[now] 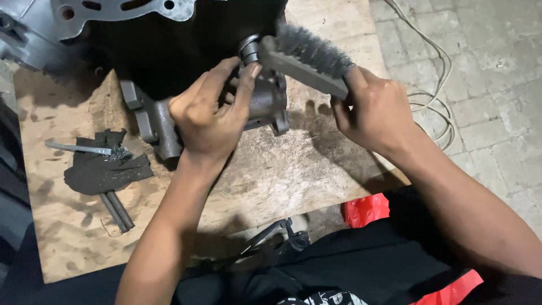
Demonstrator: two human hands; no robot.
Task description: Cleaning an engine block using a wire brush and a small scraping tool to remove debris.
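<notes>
Over a worn plywood board [271, 181], our left hand [212, 110] clamps a grey cast metal part [265, 101] while our right hand [375, 110], fingers wrapped tight, holds a wire brush [307, 53] against its top. Scrubbing seems underway; next, likely turning the part.

Head-worn view, steeply down, close.

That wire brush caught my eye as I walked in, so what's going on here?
A person's left hand grips a grey cast metal part on a worn wooden board, while the right hand holds a wire brush with its bristles against the part's top end. A dark rag, a flat metal tool and two metal rods lie to the left.
</notes>
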